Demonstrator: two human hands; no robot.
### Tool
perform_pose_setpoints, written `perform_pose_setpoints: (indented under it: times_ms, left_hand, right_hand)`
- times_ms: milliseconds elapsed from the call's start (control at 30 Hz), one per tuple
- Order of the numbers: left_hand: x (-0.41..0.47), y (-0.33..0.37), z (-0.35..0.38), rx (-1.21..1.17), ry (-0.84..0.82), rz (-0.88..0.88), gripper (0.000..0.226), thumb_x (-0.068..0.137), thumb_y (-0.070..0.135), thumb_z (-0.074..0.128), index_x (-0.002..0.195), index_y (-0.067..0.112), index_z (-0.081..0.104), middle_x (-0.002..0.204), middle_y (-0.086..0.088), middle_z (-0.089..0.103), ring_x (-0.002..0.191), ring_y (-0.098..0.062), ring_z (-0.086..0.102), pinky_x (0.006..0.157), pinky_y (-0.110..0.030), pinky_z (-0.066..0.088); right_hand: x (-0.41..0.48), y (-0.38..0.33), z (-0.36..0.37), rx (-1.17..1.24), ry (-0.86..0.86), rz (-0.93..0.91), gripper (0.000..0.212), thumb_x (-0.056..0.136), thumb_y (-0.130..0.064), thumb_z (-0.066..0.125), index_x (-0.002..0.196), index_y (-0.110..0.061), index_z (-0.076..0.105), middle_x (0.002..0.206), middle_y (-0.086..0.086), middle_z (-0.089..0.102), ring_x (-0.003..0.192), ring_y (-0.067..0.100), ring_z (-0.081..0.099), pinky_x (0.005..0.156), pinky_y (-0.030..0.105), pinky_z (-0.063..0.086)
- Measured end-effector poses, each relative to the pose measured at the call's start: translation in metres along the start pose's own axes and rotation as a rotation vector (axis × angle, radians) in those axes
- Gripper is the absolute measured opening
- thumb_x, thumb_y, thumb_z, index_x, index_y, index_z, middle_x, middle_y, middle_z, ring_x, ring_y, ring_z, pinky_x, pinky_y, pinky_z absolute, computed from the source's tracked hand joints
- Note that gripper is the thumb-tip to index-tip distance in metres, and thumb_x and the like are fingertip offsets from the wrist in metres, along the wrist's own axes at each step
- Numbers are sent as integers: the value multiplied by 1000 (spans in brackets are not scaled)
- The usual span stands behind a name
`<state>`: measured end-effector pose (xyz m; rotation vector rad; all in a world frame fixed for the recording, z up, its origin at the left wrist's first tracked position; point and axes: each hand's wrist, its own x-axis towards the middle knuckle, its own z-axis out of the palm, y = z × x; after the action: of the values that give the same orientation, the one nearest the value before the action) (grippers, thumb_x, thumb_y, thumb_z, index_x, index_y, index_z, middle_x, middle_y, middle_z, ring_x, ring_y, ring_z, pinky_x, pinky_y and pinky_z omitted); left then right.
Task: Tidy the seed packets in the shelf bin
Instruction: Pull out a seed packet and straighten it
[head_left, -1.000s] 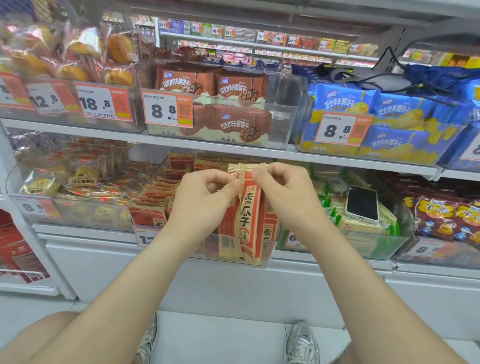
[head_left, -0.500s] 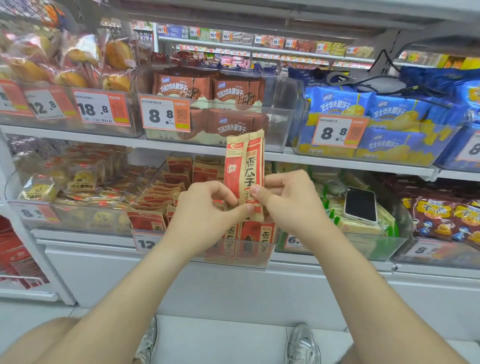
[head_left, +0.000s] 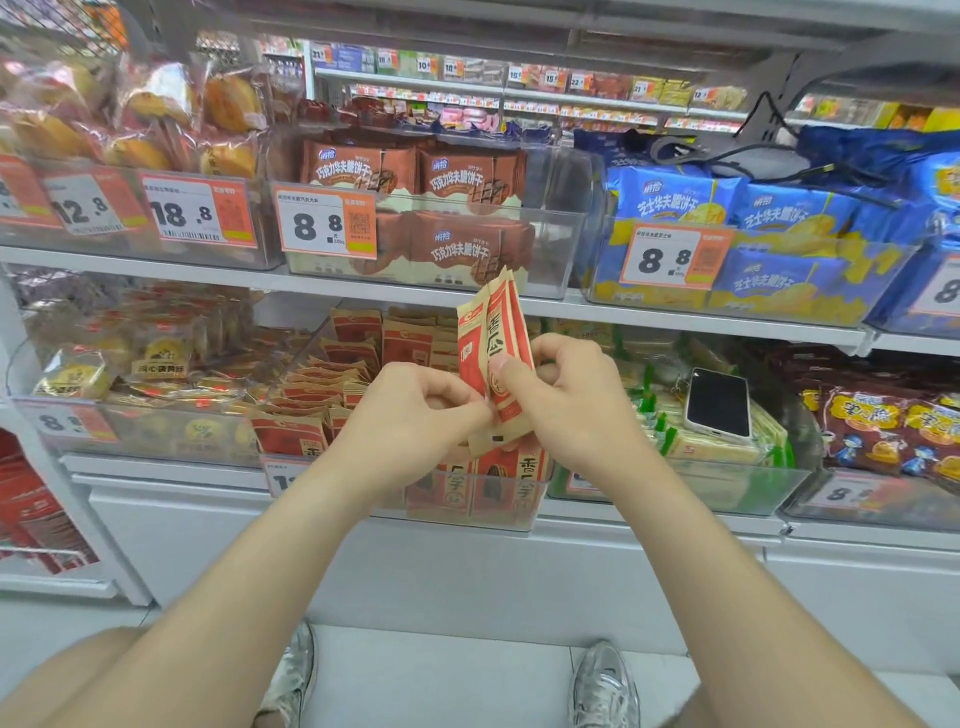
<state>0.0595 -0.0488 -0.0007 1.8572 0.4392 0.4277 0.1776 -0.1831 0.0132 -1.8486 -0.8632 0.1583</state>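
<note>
A small stack of red-and-tan seed packets (head_left: 491, 343) stands upright above the clear shelf bin (head_left: 457, 514) on the lower shelf. My left hand (head_left: 415, 415) pinches the stack's lower left edge. My right hand (head_left: 566, 400) grips its right side, thumb across the front. The packets tilt slightly right, tops reaching the upper shelf's front edge. More seed packets (head_left: 332, 384) fill the bin: rows lying back at the left and rear, and upright ones (head_left: 524, 478) at the bin's front wall below my hands.
A phone (head_left: 719, 402) lies face up on green-and-yellow packs in the bin to the right. Brown biscuit bags (head_left: 462, 249) and blue bags (head_left: 779, 208) fill the upper shelf bins. Pastry packs (head_left: 156, 353) sit at the left. My shoes (head_left: 602, 686) stand on the floor below.
Both hands lifted the packet stack out of the bin's front and up in front of the upper shelf; in the last half second it tilted slightly right.
</note>
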Motion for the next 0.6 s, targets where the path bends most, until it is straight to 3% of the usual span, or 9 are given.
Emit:
perform_pose_setpoints:
  times_ms: [267, 367, 500, 600]
  left_hand:
    - [1, 1, -3, -77, -5, -5, 11, 98, 15, 78, 89, 14, 85, 93, -5, 83, 94, -21, 82, 89, -45, 67]
    - [2, 2, -2, -170, 24, -14, 25, 104, 31, 70, 98, 9, 81, 100, -5, 83, 95, -20, 81, 84, -44, 68]
    - [-2, 5, -2, -240, 29, -2, 62, 95, 56, 70, 110, -3, 74, 100, -6, 82, 94, -19, 82, 82, -39, 68]
    - [-3, 3, -6, -178, 38, 25, 58, 91, 53, 78, 107, -3, 74, 100, -5, 83, 96, -18, 82, 88, -42, 67]
  right_hand:
    - [-3, -8, -7, 157, -86, 106, 21, 109, -31, 60, 107, -13, 71, 79, 11, 80, 67, 32, 79, 65, 51, 67]
    - [-4, -9, -12, 229, -217, 87, 24, 111, -27, 55, 121, -16, 74, 93, 14, 81, 76, 35, 80, 68, 47, 65]
    - [-6, -5, -21, 239, -338, 7, 32, 105, -27, 68, 136, -26, 71, 109, 6, 82, 89, 31, 81, 78, 43, 66]
    - [-5, 2, -23, 207, -355, -34, 37, 103, -23, 70, 140, -26, 69, 112, 4, 82, 100, 25, 80, 86, 46, 65]
